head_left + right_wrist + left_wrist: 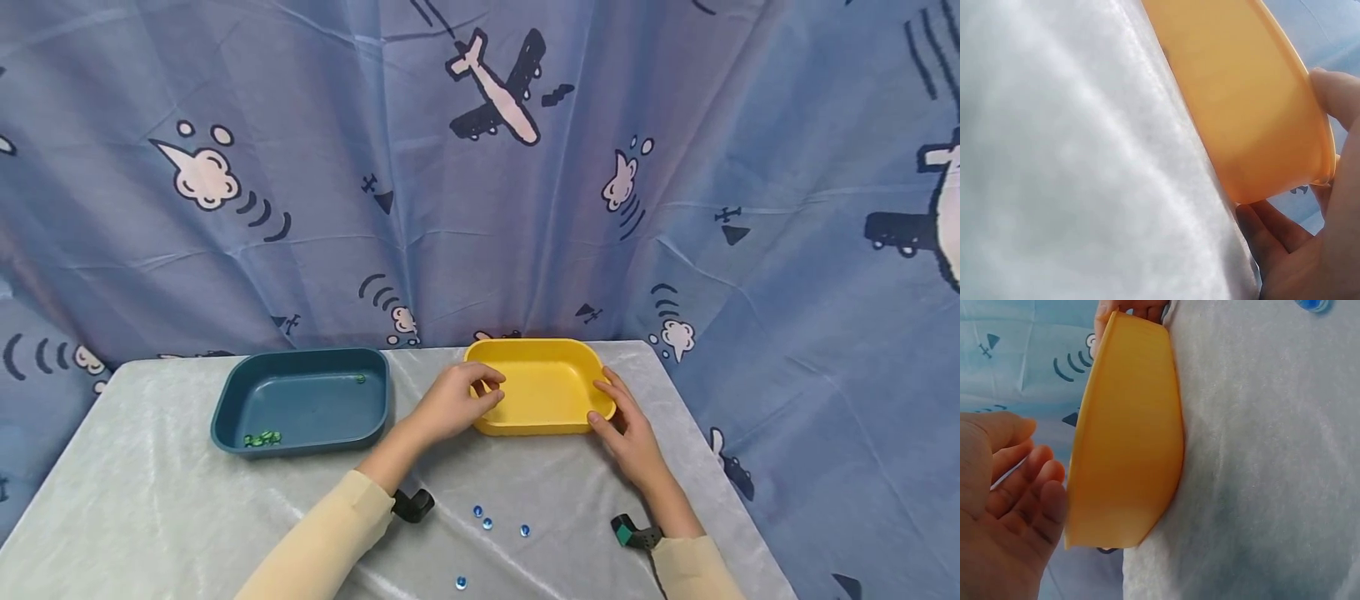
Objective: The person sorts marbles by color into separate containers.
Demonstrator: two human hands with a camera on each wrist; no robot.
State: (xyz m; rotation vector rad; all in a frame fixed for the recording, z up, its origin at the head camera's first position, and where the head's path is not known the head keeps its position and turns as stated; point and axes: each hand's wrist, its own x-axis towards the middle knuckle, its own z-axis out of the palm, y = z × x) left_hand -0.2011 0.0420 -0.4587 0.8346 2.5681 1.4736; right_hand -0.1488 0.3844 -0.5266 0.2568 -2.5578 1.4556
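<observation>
A yellow plastic tray (543, 428) stands at the back right of the table. My right hand (628, 437) grips its right end, the thumb on the rim and the other fingers around the side and low by the base, as the right wrist view shows. My left hand (459, 400) hovers over the tray's left rim, its fingers loosely bent and nothing visible between them. In the left wrist view that hand lies beside the tray's wall (1125, 431); whether it touches the rim I cannot tell. No beads show on the visible part of the tray's floor.
Several blue glass beads (487, 524) lie scattered on the pale cloth in front of the yellow tray. A dark blue tray (300, 451) at the left holds green beads (262, 438), clustered in its near left corner, with one at the back right. A patterned curtain (480, 208) hangs behind the table.
</observation>
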